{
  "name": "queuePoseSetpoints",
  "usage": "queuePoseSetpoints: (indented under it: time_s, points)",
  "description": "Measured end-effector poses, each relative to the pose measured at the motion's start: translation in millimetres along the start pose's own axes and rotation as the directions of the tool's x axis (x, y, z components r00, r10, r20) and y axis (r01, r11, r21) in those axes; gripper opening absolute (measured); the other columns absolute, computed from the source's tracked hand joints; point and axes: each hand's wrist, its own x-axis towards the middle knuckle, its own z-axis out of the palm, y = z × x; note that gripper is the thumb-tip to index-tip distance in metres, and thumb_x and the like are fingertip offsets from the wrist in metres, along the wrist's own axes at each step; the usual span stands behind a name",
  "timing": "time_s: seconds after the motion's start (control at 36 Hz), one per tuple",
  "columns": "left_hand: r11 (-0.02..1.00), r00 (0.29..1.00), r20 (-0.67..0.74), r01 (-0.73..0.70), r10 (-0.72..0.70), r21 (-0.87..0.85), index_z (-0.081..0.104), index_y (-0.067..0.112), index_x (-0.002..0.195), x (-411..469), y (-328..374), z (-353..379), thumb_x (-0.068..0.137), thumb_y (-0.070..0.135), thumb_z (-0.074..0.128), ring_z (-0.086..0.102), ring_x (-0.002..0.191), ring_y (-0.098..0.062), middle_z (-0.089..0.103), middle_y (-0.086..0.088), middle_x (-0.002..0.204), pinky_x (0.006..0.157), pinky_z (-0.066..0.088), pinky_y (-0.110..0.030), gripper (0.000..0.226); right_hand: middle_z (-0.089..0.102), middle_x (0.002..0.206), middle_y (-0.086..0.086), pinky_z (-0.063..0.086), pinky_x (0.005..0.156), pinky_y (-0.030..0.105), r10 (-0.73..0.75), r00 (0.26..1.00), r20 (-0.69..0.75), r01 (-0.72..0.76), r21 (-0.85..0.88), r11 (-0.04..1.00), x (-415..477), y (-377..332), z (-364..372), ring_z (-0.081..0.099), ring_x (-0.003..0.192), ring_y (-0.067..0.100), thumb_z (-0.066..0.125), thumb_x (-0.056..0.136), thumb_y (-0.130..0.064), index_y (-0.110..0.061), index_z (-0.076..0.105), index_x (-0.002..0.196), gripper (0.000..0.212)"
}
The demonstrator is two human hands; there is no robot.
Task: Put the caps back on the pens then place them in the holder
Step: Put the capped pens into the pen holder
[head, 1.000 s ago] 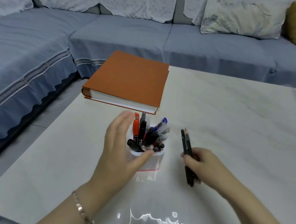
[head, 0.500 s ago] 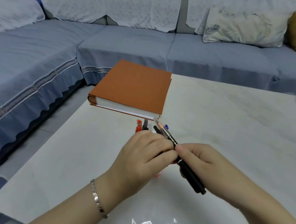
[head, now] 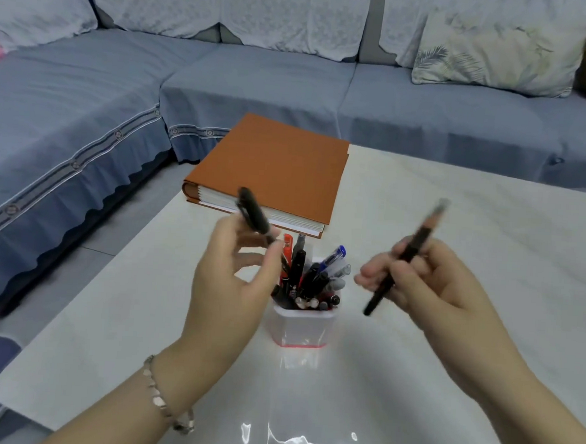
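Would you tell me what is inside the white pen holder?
The pen holder holds a bunch of pens: one orange, several black, one blue-capped. Its wall hides their lower ends, and the left hand overlaps the leftmost pens.

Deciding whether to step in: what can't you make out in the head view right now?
Head view:
- pen in the right hand: upper end motion-blurred; capped or not, cannot tell.
- black piece in the left hand: lower end hidden in its grip; cap or whole pen unclear.
- holder: pens packed together, left ones partly behind the left hand; count unclear.
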Motion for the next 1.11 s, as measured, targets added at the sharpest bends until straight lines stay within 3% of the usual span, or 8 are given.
queuePoseSetpoints:
  time_s: [0.11,0.28,0.47,0.64,0.75,0.86,1.0,1.11]
  points:
    - [0.994,0.997,0.015,0.081,-0.08,-0.068,0.031,0.054,0.113,2,0,-3,0.082,0.001,0.06,0.066,0.081,-0.014,0.066,0.015,0.088,0.067,0.056,-0.024,0.069,0.073,0.09,0.002,0.054,0.082,0.023,-0.184,0.976,-0.115,0.18,-0.043,0.983,5,-2,10,0.07,0.083,0.014,0.044,0.089,0.007,-0.034,0.038,0.107,0.046]
    - [0.981,0.983,0.174,0.031,-0.065,0.191,0.012,0.077,0.113,-2,-12,-3,0.082,0.007,0.063,0.065,0.08,0.002,0.061,0.019,0.093,0.067,0.049,-0.008,0.091,0.059,0.096,-0.003,0.053,0.08,0.023,-0.391,0.915,-0.101,0.379,-0.115,0.918,11,22,26,0.07,0.085,0.017,0.049,0.079,0.007,-0.069,0.02,0.121,0.091]
    - [0.937,0.95,0.287,0.018,-0.125,0.349,0.047,0.052,0.111,-7,-27,1,0.088,0.016,0.054,0.062,0.085,-0.001,0.059,0.021,0.094,0.077,0.051,-0.021,0.044,0.062,0.094,-0.013,0.045,0.088,0.012,-0.399,0.913,-0.084,0.346,-0.357,0.868,6,61,32,0.062,0.098,0.002,0.049,0.086,-0.007,-0.06,0.038,0.116,0.062]
    - [0.871,0.949,0.309,-0.097,-0.065,0.481,0.053,0.028,0.126,-15,-43,-3,0.084,0.043,0.038,0.048,0.106,-0.005,0.05,0.009,0.115,0.086,0.043,-0.019,0.047,0.061,0.115,-0.002,0.04,0.096,0.018,-0.617,0.786,0.045,0.474,-0.685,0.553,-4,73,32,0.052,0.112,0.01,0.043,0.087,-0.002,-0.01,0.053,0.119,0.034]
    - [0.874,0.866,0.458,-0.051,-0.202,0.483,0.008,0.052,0.134,-17,-42,-4,0.089,0.048,0.037,0.019,0.133,0.001,0.015,0.016,0.146,0.099,0.021,-0.011,0.054,0.06,0.126,0.009,0.037,0.099,0.034,-0.53,0.842,0.101,0.354,-0.845,0.401,-2,91,35,0.041,0.125,0.023,0.041,0.091,-0.012,-0.006,0.059,0.117,0.032]
    - [0.915,0.822,0.446,0.206,-0.355,0.348,-0.02,0.068,0.116,-23,-48,-10,0.084,0.033,0.058,0.02,0.129,0.01,0.005,0.03,0.141,0.098,0.026,-0.006,0.092,0.037,0.145,0.003,0.023,0.111,0.028,-0.437,0.895,0.093,0.334,-0.788,0.517,-9,90,34,0.027,0.135,0.02,0.028,0.098,-0.029,-0.01,0.055,0.123,0.042]
    - [0.888,0.761,0.458,0.382,-0.459,0.255,0.005,0.056,0.128,-27,-55,-8,0.065,0.025,0.08,0.04,0.117,0.007,0.029,0.035,0.127,0.088,0.047,-0.018,0.103,0.022,0.137,-0.032,0.029,0.102,0.01,-0.079,0.994,-0.072,0.026,-0.554,0.832,-25,87,19,0.032,0.124,-0.01,0.052,0.084,-0.036,-0.054,0.017,0.132,0.062]
    - [0.898,0.788,0.441,0.424,-0.43,0.117,0.035,0.059,0.116,-20,-59,3,0.066,0.004,0.077,0.054,0.103,0.013,0.052,0.033,0.115,0.067,0.049,-0.008,0.085,0.051,0.126,-0.018,0.046,0.088,0.015,0.18,0.983,-0.027,-0.17,-0.494,0.852,-16,95,18,0.056,0.102,-0.003,0.062,0.084,-0.024,-0.04,0.031,0.133,0.06]
